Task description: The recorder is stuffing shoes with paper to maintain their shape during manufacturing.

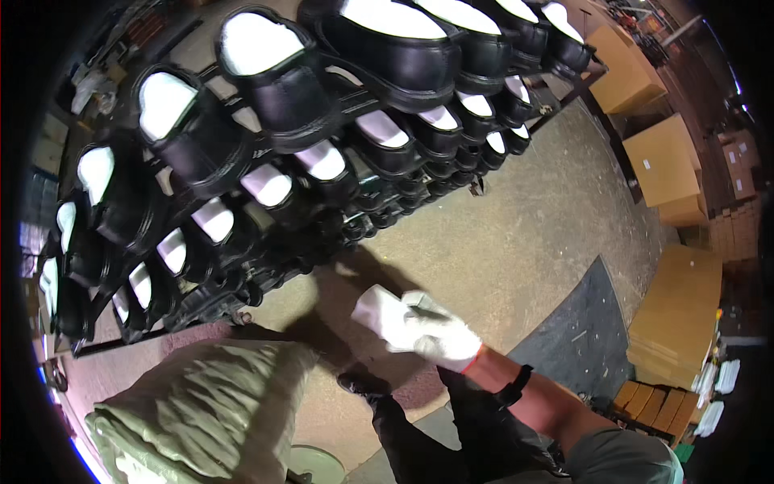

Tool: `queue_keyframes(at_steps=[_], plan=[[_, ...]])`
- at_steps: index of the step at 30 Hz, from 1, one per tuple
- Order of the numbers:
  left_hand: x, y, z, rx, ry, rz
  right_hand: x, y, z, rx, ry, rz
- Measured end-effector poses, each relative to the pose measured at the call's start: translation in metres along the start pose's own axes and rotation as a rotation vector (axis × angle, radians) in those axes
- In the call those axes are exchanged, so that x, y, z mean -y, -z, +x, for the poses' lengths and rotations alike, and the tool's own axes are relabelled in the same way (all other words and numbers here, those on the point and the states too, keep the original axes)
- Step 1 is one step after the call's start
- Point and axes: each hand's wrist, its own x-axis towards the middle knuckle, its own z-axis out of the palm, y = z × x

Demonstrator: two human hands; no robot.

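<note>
Gloved fingers (423, 310) of the right hand (439, 335) are curled round a white wad of paper (379, 310), held low over the floor (516, 242), just short of the rack (339, 105) of black shoes (274, 81) already stuffed white. Left hand isn't seen.

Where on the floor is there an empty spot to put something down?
The widest bare patch is the concrete floor between the shoe rack and the cardboard boxes. A dark mat lies free nearer the right hand. It is crowded at the rack, by the sack and along the box stacks.
</note>
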Motion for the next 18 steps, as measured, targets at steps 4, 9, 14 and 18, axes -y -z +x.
queue_keyframes(at_steps=[4, 9, 14, 18], plan=[[-0.044, -0.004, 0.023, -0.044, -0.106, 0.004, 0.088, 0.046, 0.022, 0.017, 0.023, -0.023], [-0.092, 0.018, -0.003, -0.075, -0.174, 0.032, 0.198, 0.092, 0.056, -0.206, 0.251, -0.242], [-0.162, 0.061, -0.028, -0.125, -0.241, 0.06, 0.308, 0.15, 0.132, -0.396, 0.76, -0.479], [-0.231, 0.094, -0.057, -0.178, -0.264, 0.077, 0.343, 0.158, 0.196, -0.474, 0.789, -0.516]])
